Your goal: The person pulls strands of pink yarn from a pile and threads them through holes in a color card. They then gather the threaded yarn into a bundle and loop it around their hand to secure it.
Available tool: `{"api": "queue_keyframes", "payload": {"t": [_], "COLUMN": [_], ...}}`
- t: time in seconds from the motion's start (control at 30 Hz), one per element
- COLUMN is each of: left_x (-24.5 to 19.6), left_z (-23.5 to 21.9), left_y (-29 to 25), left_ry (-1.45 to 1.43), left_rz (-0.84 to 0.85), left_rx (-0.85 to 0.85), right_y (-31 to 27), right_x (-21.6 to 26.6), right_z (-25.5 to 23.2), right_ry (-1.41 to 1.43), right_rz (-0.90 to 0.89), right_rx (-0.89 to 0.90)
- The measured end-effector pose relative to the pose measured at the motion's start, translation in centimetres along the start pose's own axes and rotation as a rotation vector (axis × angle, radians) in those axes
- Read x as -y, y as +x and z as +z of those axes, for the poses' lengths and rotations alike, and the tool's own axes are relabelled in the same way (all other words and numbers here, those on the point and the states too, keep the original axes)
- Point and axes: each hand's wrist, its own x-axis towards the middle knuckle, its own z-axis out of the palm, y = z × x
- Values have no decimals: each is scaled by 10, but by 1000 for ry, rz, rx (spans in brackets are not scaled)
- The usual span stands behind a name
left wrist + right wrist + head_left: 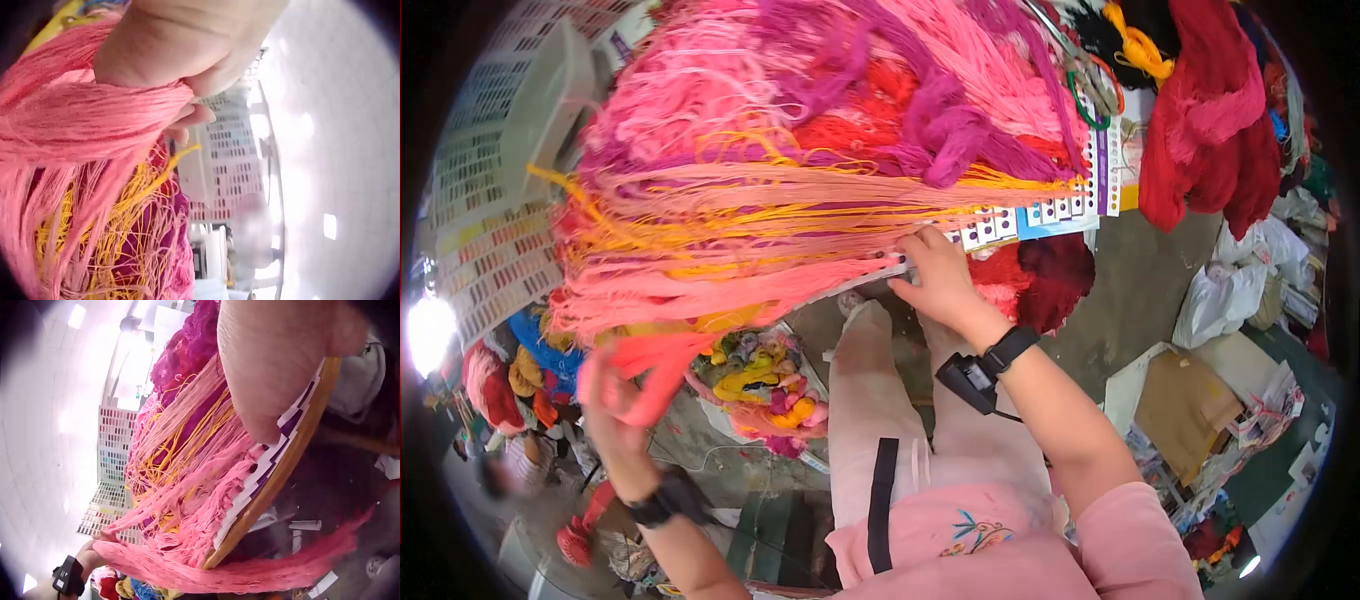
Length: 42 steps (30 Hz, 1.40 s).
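Observation:
My left hand (612, 400) grips a loop of coral pink thread skein (668, 372), raised off the table's left front edge. In the left wrist view the skein (81, 119) wraps over the hand (181, 44), with fingertips showing beneath it. My right hand (945, 275) rests on the front edge of the white punched thread cards (980, 232), thumb and fingers apart. Pink and yellow threads (770, 215) run left from the card holes. In the right wrist view the palm (275, 369) covers part of the cards, hiding most fingers.
Heaped pink and purple thread (940, 110) covers the table behind. Scissors (1090, 80) lie at the back right, near dark red skeins (1205, 130). Colour charts (495, 250) stand at the left. Below the table are mixed skeins (770, 385) and a cardboard box (1180, 405).

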Motion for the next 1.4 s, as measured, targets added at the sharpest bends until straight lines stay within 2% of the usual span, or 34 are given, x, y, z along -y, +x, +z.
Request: {"api": "queue_keyframes", "payload": {"t": [0.03,0.1,0.13,0.17,0.23,0.3,0.37,0.43,0.5,0.53,0.57,0.63,0.7,0.73,0.9,0.93,1.07,1.17,1.23,1.27,1.33,1.4], "left_x": [12,43,54,62,62,62,61,58,52,47,44,44,41,41,32,32,27,29,22,23,25,28], "left_z": [4,33,42,50,65,70,69,65,59,56,53,51,53,53,47,46,51,50,54,54,53,50], "left_y": [-20,-60,-72,-80,-95,-104,-114,-122,-129,-133,-136,-143,-152,-155,-167,-168,-178,-179,-186,-187,-188,-189], "left_ry": [-59,33,-85,-201,-236,-273,-307,-189,-275,-385,-495,-452,-206,-312,-448,-469,-563,-565,-597,-597,-582,-589], "left_rz": [-125,-183,-197,-212,-218,-182,-142,-54,-32,-72,-114,-85,-20,-32,-130,-154,-132,-155,-194,-194,-188,-183], "left_rx": [278,106,235,364,457,485,527,584,608,594,582,577,526,533,651,690,732,844,726,726,659,666], "right_y": [-2,-8,-14,-20,-35,-47,-57,-64,-69,-73,-76,-84,-93,-97,-111,-113,-123,-128,-129,-130,-132,-134], "right_x": [5,22,37,55,101,151,199,217,232,237,241,247,254,255,265,268,280,283,283,283,288,290], "right_z": [-3,-8,-9,-12,-23,-32,-41,-38,-43,-46,-47,-49,-53,-55,-70,-74,-87,-91,-89,-88,-84,-83], "right_ry": [-4,73,123,116,397,624,1072,1133,1181,1238,1222,1213,1150,1184,1255,1267,1318,1281,1233,1185,1190,1197], "right_rz": [-27,16,-49,-73,-106,29,241,316,308,318,309,252,254,232,200,248,355,321,277,233,242,255], "right_rx": [0,11,-51,-41,62,207,384,542,500,452,451,405,385,361,349,370,412,414,383,355,316,277]}}
